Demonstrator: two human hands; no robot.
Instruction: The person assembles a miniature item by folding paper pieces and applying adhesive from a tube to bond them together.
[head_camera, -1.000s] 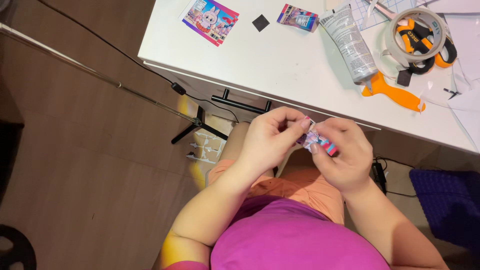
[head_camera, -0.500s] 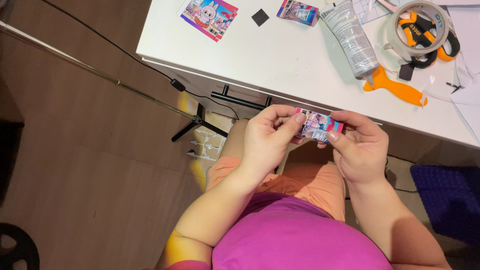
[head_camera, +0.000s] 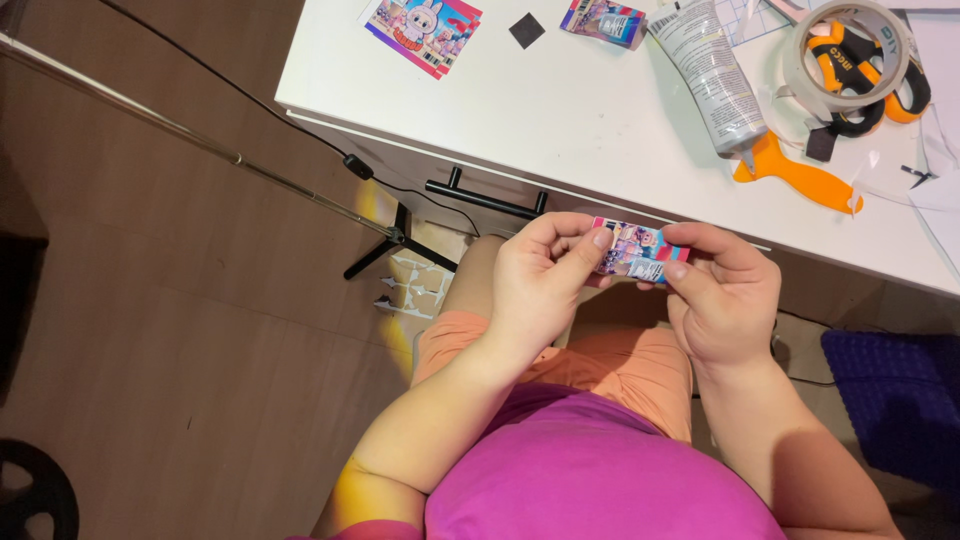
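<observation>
Holding a small colourful printed box (head_camera: 636, 252) between both hands, the person keeps it just below the front edge of the white table (head_camera: 560, 110), above the lap.

Position of the box: it sits directly between the two hands, in front of the torso. Its long axis runs roughly left–right across the body, tilted slightly, the left end a little higher than the right. The printed face is turned up toward the camera.

Left hand (head_camera: 540, 285): fingers curled, thumb and forefinger pinched on the box's left end. Thumb tip rests on the top face near that end.

Right hand (head_camera: 725, 295): fingers curled, thumb and forefinger pinched on the box's right end; the thumb lies over the lower right corner. Neither hand is nearer than the other; both touch the box, one at each end of the long axis. The middle of the box is bare between the fingertips.

On the table, well apart from the hands: a flat printed card (head_camera: 424, 30) at the far left, a small black square (head_camera: 526, 30) beside it, a second small printed box (head_camera: 604, 20), a grey tube (head_camera: 708, 75) lying lengthwise, an orange-handled tool (head_camera: 795, 178) near the tube's nozzle, and a roll of clear tape (head_camera: 850, 50) at the far right with orange-and-black scissors (head_camera: 862, 72) lying within and under it.

Whether the box's end flaps are open or closed I cannot tell; fingers cover both ends.
</observation>
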